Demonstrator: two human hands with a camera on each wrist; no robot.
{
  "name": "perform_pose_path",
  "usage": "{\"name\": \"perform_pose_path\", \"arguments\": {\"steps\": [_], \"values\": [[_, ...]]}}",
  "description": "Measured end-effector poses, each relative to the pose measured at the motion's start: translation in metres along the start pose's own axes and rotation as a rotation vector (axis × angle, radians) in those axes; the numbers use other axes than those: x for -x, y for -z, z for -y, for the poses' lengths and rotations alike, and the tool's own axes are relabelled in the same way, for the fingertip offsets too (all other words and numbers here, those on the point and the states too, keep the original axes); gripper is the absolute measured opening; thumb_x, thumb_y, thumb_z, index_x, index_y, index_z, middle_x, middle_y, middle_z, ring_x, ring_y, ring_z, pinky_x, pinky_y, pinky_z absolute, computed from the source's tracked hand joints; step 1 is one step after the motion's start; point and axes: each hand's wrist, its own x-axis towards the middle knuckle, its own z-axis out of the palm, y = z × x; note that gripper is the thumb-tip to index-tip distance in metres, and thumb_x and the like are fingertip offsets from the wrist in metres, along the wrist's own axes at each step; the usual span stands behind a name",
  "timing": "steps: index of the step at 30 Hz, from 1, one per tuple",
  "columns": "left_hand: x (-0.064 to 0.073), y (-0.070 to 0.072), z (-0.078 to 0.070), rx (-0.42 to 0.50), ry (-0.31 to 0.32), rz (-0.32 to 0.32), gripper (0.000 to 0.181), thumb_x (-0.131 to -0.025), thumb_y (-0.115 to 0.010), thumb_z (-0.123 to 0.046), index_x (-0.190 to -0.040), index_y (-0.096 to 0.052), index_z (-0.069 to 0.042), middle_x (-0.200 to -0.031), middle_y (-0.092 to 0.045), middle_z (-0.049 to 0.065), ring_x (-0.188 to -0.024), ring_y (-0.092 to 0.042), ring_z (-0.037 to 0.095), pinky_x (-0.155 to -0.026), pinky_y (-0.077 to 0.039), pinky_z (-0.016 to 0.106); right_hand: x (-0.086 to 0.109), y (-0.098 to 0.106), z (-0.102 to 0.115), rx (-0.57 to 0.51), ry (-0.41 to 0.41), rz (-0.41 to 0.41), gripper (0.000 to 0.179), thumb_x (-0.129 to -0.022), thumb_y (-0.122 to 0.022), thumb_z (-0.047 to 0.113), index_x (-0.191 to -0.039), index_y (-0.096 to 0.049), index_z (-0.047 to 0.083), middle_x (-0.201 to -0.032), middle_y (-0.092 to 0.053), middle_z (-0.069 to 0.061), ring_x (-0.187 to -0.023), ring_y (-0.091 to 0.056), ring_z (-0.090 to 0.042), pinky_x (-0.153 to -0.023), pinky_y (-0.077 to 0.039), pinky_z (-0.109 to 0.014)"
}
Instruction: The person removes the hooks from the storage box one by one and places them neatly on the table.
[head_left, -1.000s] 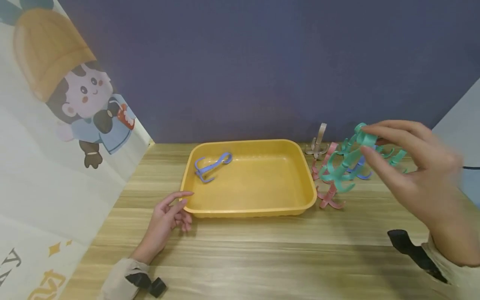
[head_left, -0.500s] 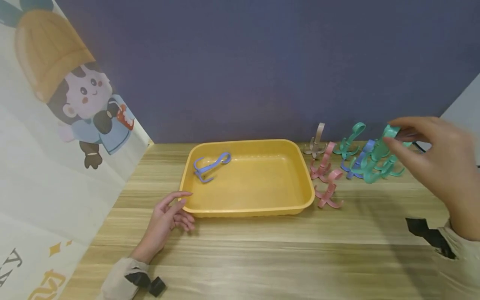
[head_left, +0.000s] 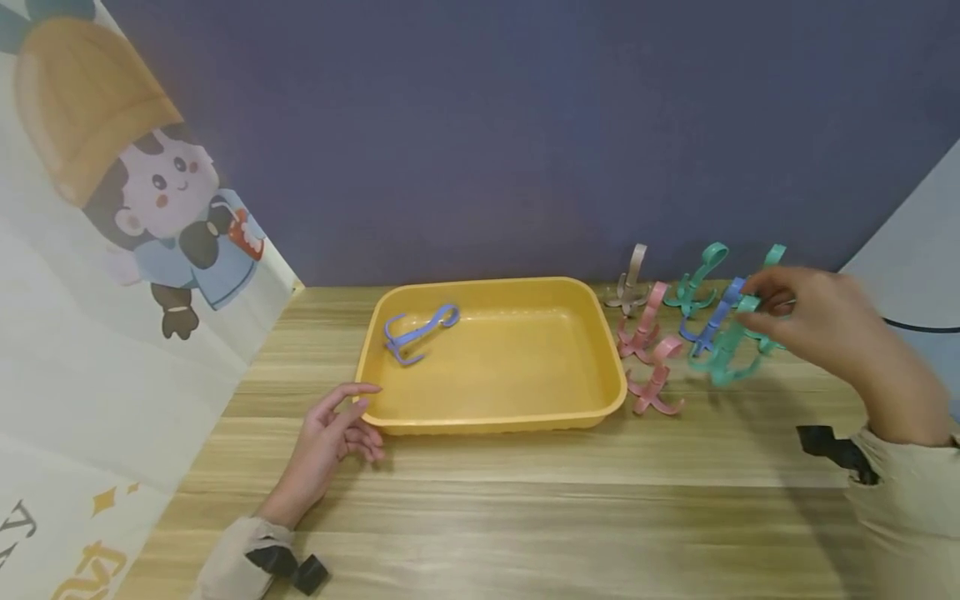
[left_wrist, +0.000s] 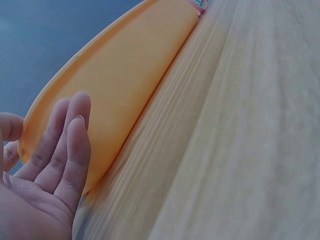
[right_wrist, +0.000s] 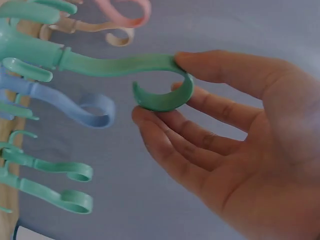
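My right hand (head_left: 817, 321) holds a green four-pronged hanging hook (head_left: 724, 357) by its curled top, prongs down, among the other hooks. In the right wrist view, the thumb lies on the curl of the green hook (right_wrist: 120, 66) and the fingers are under it. At the left front corner of the yellow tray (head_left: 495, 423), my left hand (head_left: 330, 429) touches the rim, with its index finger over the edge. The other fingers of the left hand (left_wrist: 57, 155) are loosely extended beside the tray wall. A blue hook (head_left: 420, 335) lies on its side inside the tray, at the left.
Right of the tray stand two pink hooks (head_left: 654, 387), a grey-brown hook (head_left: 630, 283), a blue hook (head_left: 711, 321) and two more green hooks (head_left: 699, 279), one partly behind my right hand. A dark blue panel (head_left: 480, 142) rises behind the wooden table (head_left: 510, 517).
My right hand carries the green hook first to the right, away from the tray, then lower and back a little to the left. My left hand stays at the tray's corner.
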Motion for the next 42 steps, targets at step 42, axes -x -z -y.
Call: {"name": "perform_pose_path", "arguments": {"steps": [42], "values": [[-0.002,0.002,0.003,-0.004,-0.021,0.026,0.026,-0.107,-0.046,-0.017,-0.127,-0.054,-0.001,-0.068,-0.068,0.008,-0.056,-0.066,0.019,-0.048,-0.056,0.031,-0.003,-0.002,-0.008,0.008,0.029,0.185,0.045,-0.097,-0.066,0.028,-0.127,-0.059,-0.004,-0.115,-0.065,-0.027,-0.102,-0.063,-0.045,-0.079,-0.051,-0.057]]}}
